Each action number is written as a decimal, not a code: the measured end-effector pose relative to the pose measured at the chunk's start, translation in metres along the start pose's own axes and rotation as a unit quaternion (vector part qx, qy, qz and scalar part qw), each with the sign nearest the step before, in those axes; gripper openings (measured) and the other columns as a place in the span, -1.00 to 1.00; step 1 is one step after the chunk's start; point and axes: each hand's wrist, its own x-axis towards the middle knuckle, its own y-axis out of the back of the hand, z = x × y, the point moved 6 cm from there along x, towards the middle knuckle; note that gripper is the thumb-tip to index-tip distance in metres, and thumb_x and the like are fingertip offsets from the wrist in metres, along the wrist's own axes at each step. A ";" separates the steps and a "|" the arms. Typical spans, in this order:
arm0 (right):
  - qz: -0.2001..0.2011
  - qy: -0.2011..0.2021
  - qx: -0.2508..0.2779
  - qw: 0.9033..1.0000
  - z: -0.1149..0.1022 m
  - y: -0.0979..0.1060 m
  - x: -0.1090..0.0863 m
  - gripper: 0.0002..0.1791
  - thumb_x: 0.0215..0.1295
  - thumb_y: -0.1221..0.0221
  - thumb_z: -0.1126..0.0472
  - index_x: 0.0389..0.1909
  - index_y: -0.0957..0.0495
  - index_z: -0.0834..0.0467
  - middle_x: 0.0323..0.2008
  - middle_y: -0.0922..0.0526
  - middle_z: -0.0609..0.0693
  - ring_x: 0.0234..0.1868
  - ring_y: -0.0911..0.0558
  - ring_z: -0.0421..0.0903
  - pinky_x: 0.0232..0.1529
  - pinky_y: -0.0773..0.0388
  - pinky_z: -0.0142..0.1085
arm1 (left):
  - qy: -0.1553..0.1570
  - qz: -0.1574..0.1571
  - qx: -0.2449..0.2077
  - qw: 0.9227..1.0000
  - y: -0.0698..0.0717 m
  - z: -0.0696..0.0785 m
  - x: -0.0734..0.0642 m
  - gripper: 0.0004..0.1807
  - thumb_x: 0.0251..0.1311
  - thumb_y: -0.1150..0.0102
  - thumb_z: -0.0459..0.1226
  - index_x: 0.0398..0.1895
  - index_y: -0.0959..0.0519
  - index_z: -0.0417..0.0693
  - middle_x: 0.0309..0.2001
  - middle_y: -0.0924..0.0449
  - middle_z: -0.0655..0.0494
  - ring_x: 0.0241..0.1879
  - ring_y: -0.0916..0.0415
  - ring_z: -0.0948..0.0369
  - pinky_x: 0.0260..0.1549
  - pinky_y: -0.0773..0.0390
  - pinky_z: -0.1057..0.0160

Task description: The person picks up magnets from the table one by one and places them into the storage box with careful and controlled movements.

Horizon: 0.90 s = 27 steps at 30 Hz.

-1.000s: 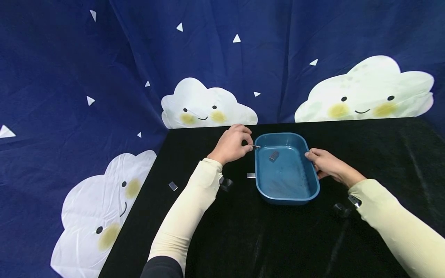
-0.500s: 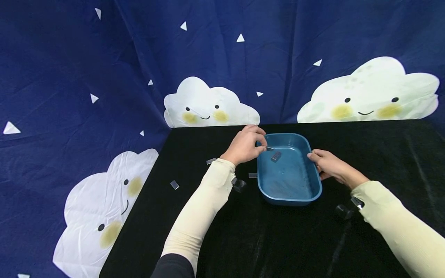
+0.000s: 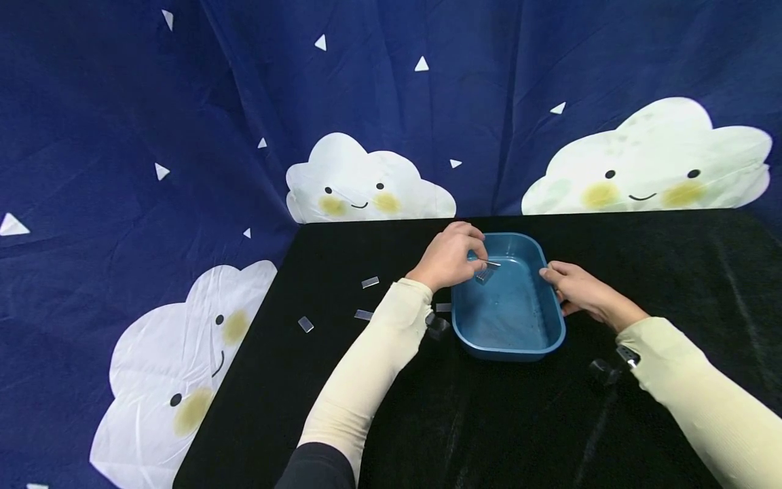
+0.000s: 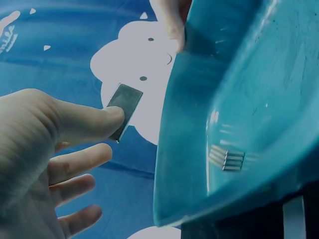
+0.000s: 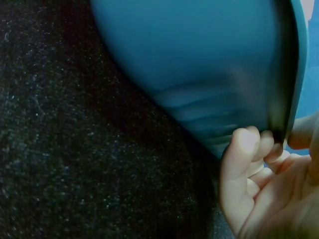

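My left hand [image 3: 449, 257] is over the left rim of a blue plastic tub [image 3: 510, 322]. Between thumb and fingers it pinches a small flat rectangular metal block [image 4: 128, 99], silver-grey and shiny; the other fingers are loosely spread. Below it, on the tub's floor, lies a small group of similar metal blocks [image 4: 232, 160] set side by side, partly covered by the hand in the head view. My right hand [image 3: 577, 288] grips the tub's right rim, thumb at the rim and fingers against the outer wall, as the right wrist view shows.
Loose metal blocks lie on the black tabletop to the left: one [image 3: 369, 282] farther back, one [image 3: 363, 315] beside the left sleeve, one [image 3: 305, 324] near the left edge. Another [image 3: 444, 308] lies against the tub's left side. A dark blue cloud-patterned curtain [image 3: 379, 81] hangs behind.
The left hand has moved right with the pinched metal block, from the tub's left rim to above its inside. Two table blocks came out from behind the left arm. The right hand keeps its hold.
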 end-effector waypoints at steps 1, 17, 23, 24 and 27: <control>0.000 -0.001 0.000 1.000 0.000 0.000 0.000 -0.65 0.60 0.30 -0.05 -0.19 -0.27 0.13 -0.40 -0.41 -0.05 -0.33 -0.57 -0.06 -0.27 -0.64 -0.20 | 0.000 -0.001 0.000 1.000 -0.001 0.001 0.001 -0.90 0.23 -0.30 -0.14 -0.30 -0.76 0.13 0.19 -0.58 0.18 0.37 -0.31 0.17 0.32 -0.40 0.15; 0.001 -0.003 -0.009 1.000 0.001 0.000 0.002 -0.63 0.59 0.31 -0.08 -0.13 -0.29 0.14 -0.26 -0.44 0.04 -0.25 -0.58 -0.02 -0.23 -0.64 -0.19 | 0.014 -0.031 -0.029 0.999 -0.018 0.024 0.029 -0.89 0.26 -0.27 -0.10 -0.29 -0.75 0.17 0.22 -0.54 0.25 0.39 -0.26 0.21 0.33 -0.38 0.17; 0.001 -0.006 -0.012 1.000 0.001 0.000 0.002 -0.61 0.59 0.32 -0.09 -0.10 -0.29 0.14 -0.19 -0.44 0.08 -0.20 -0.59 -0.01 -0.21 -0.65 -0.18 | 0.028 -0.048 -0.038 0.998 -0.024 0.028 0.036 -0.87 0.28 -0.24 -0.11 -0.33 -0.75 0.17 0.24 -0.53 0.27 0.40 -0.25 0.23 0.38 -0.34 0.18; 0.001 -0.006 -0.012 1.000 0.001 0.000 0.002 -0.61 0.59 0.32 -0.09 -0.10 -0.29 0.14 -0.19 -0.44 0.07 -0.20 -0.59 -0.01 -0.21 -0.65 -0.18 | 0.031 -0.052 -0.039 0.997 -0.025 0.028 0.036 -0.86 0.28 -0.24 -0.11 -0.34 -0.75 0.17 0.24 -0.53 0.27 0.40 -0.25 0.23 0.38 -0.34 0.19; 0.002 -0.005 -0.011 1.000 0.001 0.000 0.001 -0.61 0.59 0.32 -0.09 -0.09 -0.29 0.14 -0.22 -0.45 0.06 -0.21 -0.59 -0.01 -0.21 -0.65 -0.17 | 0.038 -0.064 -0.041 0.996 -0.032 0.029 0.037 -0.85 0.28 -0.24 -0.10 -0.38 -0.76 0.16 0.25 -0.53 0.28 0.40 -0.25 0.24 0.37 -0.36 0.22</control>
